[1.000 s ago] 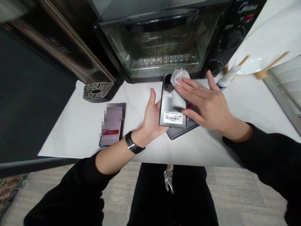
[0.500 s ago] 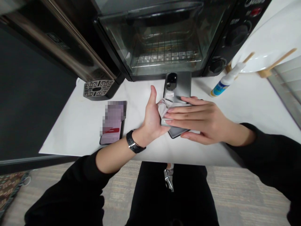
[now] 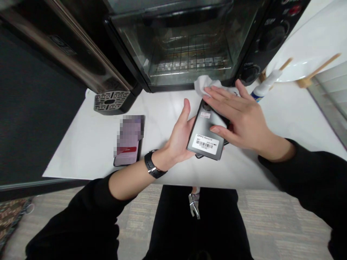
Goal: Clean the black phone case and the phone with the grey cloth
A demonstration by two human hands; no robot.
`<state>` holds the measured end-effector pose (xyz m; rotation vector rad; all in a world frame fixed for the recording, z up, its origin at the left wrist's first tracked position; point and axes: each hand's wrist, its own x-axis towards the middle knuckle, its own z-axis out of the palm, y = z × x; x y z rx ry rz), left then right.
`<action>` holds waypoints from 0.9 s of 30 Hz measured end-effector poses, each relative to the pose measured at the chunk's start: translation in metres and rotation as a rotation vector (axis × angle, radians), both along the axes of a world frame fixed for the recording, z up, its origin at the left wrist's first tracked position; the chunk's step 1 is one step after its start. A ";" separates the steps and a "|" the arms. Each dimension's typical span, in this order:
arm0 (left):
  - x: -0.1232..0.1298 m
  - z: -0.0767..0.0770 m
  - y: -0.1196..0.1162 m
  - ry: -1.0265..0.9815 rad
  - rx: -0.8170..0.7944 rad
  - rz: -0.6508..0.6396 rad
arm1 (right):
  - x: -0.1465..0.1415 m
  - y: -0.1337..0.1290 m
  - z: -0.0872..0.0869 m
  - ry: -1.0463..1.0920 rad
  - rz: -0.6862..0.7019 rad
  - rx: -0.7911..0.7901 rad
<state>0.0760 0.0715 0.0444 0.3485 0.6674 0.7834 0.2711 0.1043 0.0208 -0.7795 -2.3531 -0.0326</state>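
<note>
A dark grey phone [image 3: 207, 126] lies back up on my left hand [image 3: 180, 139], which supports it from below with the thumb pointing up beside it. Its back bears a white barcode label and a small sticker. My right hand [image 3: 238, 113] presses a pale crumpled cloth [image 3: 204, 83] over the phone's upper end, partly covering the camera. Under the held phone, the edge of another dark device [image 3: 199, 156] shows on the white table [image 3: 159, 108]. A second phone [image 3: 129, 141] with its screen lit lies left of my left hand.
A black toaster oven [image 3: 189, 61] stands at the back, beside a dark machine with a drip tray [image 3: 111, 102]. At the right are a white spray bottle [image 3: 267, 86], a white dish [image 3: 306, 70] and wooden sticks [image 3: 324, 68].
The cloth and my right hand have moved up to the phone's camera end. The held phone is lifted and tilted, and its label is now uncovered.
</note>
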 end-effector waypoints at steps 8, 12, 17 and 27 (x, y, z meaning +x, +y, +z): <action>-0.003 -0.007 0.008 0.020 0.118 0.217 | -0.008 -0.016 0.002 0.013 0.370 0.127; -0.002 0.000 0.008 0.037 0.114 0.212 | 0.002 -0.006 0.003 0.070 0.104 0.150; 0.001 0.003 0.003 -0.002 0.039 0.111 | 0.005 0.005 0.001 0.028 -0.110 0.016; 0.002 -0.005 0.002 -0.008 0.065 0.050 | -0.006 -0.008 0.000 0.007 0.274 0.016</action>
